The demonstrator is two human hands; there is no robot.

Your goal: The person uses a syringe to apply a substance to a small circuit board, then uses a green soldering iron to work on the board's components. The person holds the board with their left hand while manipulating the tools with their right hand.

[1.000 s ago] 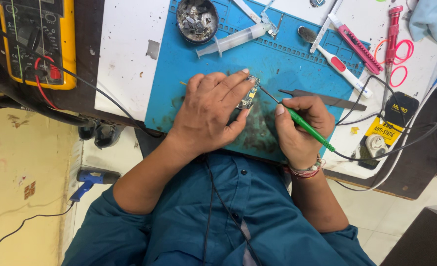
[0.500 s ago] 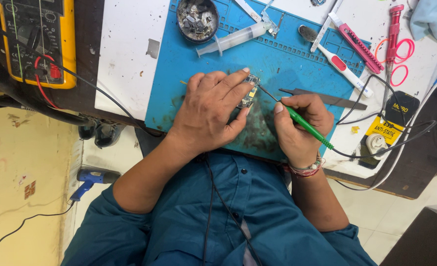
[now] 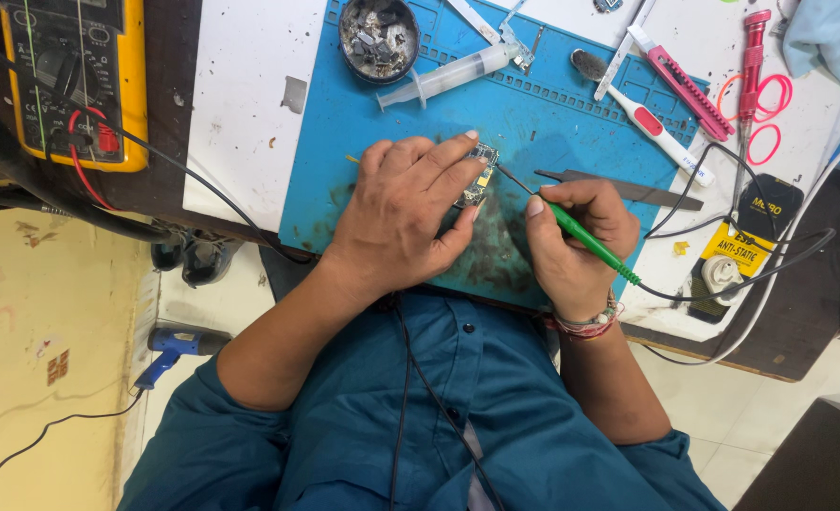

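left hand (image 3: 403, 210) on small circuit board (image 3: 477, 176) (green soldering iron (image 3: 585, 238) in right hand (image 3: 576, 238))

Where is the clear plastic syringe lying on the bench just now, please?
In the head view the syringe lies slanted near the top of the blue mat, just right of the round tin of scraps, above the left hand.

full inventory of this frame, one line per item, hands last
circuit board: 1, small, dark, on mat under left fingers
soldering iron: 1, green, in right hand
mat: 1, blue, bench centre
syringe: 1, clear, mat top
dish of parts: 1, dark, mat top
tweezers: 1, grey, mat right
multimeter: 1, yellow, far left
heat gun: 1, blue, floor
left hand: holds board
right hand: grips iron
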